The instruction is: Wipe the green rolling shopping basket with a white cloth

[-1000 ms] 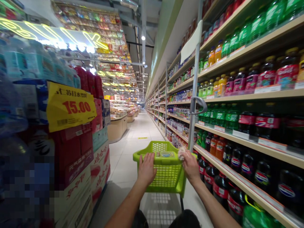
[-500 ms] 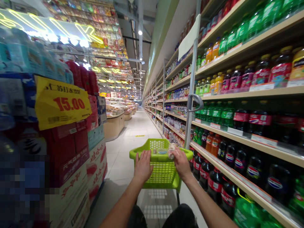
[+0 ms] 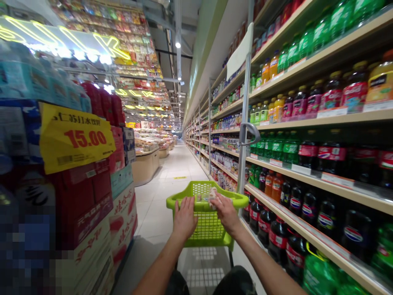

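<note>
Ahead of my knees stands a green plastic shopping cart (image 3: 205,229) with a lattice basket. My left hand (image 3: 184,216) lies on the left part of its near rim, palm down, fingers stretched forward over the edge. Pinched in the fingers of my right hand (image 3: 226,213) is a crumpled whitish cloth (image 3: 212,196), held against the near rim right of its middle. Whether it is fabric or paper I cannot tell. Some small items in the basket behind the rim are mostly hidden by the hands.
On the right, shelves (image 3: 307,172) hold rows of soda bottles (image 3: 325,217), with a metal post (image 3: 244,123) close to the cart. Stacked drink cartons (image 3: 123,217) with a yellow price sign (image 3: 76,137) stand on the left. A tiled aisle (image 3: 172,168) runs ahead past display bins (image 3: 145,164).
My right hand has slid left along the cart's rim with the crumpled cloth, closer to my left hand. The left hand stays on the rim. The view has shifted slightly.
</note>
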`<state>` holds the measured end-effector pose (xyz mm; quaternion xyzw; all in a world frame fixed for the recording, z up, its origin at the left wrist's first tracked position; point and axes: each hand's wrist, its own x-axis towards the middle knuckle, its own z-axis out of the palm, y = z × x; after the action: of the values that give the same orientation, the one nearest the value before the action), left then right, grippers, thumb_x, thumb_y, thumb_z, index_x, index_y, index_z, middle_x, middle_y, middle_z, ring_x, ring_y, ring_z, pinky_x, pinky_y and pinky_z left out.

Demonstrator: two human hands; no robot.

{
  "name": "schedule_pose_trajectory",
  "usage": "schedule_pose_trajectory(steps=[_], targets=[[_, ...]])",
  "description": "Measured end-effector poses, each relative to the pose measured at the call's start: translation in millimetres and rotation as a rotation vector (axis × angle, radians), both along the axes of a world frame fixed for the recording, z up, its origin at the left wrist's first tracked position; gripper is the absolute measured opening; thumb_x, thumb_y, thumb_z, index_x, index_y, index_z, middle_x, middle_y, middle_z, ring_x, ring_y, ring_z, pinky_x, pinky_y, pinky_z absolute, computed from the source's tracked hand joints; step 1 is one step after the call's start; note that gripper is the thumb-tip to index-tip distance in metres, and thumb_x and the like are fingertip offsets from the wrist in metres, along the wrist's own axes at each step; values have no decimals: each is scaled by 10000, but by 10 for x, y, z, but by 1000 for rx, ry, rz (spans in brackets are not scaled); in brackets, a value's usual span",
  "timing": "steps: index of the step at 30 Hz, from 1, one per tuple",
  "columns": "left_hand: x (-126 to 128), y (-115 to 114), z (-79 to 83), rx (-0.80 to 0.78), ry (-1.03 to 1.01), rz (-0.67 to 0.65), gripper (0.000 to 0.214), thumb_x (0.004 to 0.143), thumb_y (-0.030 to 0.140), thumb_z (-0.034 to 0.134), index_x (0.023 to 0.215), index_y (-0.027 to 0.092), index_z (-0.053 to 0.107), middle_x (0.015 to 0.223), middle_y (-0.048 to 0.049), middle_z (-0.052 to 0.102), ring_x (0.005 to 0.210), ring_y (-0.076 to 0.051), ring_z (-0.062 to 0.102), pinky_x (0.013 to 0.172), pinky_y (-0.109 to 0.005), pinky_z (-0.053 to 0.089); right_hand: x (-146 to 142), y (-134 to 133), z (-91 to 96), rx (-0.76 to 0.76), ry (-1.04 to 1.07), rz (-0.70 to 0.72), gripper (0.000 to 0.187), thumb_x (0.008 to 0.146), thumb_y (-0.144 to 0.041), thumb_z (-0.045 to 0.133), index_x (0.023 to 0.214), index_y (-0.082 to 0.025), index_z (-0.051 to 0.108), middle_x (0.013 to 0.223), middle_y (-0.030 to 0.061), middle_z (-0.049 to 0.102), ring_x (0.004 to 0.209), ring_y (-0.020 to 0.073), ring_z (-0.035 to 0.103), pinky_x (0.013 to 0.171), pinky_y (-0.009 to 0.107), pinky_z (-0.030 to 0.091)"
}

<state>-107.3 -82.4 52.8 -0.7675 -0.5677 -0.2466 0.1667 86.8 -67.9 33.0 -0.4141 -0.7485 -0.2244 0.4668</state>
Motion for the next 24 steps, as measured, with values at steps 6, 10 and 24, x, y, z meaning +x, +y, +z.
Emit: schedule_pose_trajectory(steps=[6,10,24], targets=[[19,19,-39,23,-6,9,597,732,235,428,1315,155,327,1344,-74,421,1273,-240,292,1073,-478,110,401,83,-3,32,266,-152,375,794,-128,355,1078,-226,579,1128,73,586,1126,216,478,929,443,395],[36,13,-36,23,13,10,600,733,235,422,1318,153,321,1344,-75,420,1276,-241,288,1073,-485,109,-167,-12,0,32,72,11,346,792,-102,399,1039,-240,598,1228,75,527,1161,205,447,939,424,388],[72,2,-32,3,22,12,613,740,255,429,1329,146,302,1355,-86,404,1281,-250,278,1072,-490,115,-65,27,-29,60,110,-25,355,785,-91,400,1032,-240,607,1242,78,512,1169,213,441,940,433,402]])
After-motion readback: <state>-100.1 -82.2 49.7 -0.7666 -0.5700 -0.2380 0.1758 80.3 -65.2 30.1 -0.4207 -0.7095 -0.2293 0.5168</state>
